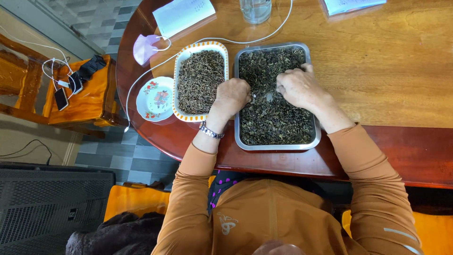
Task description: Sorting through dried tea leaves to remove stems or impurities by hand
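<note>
Polished wood bench (401, 61) fills the upper frame. At centre, a steel tray (276, 146) holds dark dried leaves (273, 118). Left hand (231, 97) and right hand (299, 87) rest curled, fingers pinching into them. Left of it sits an orange-rimmed dish (200, 81).

White printed sheet (184, 15): far side of table, left of glass, rectangular, lying flat, tilted, faint lines of small print. Second paper (351, 4): far right table edge, white with pale blue tint, cut off by frame. Phone (61, 98): on orange chair cushion left of table, dark screen, white cable attached. Second dark device (76, 83) just beside it, screen unlit.
</note>
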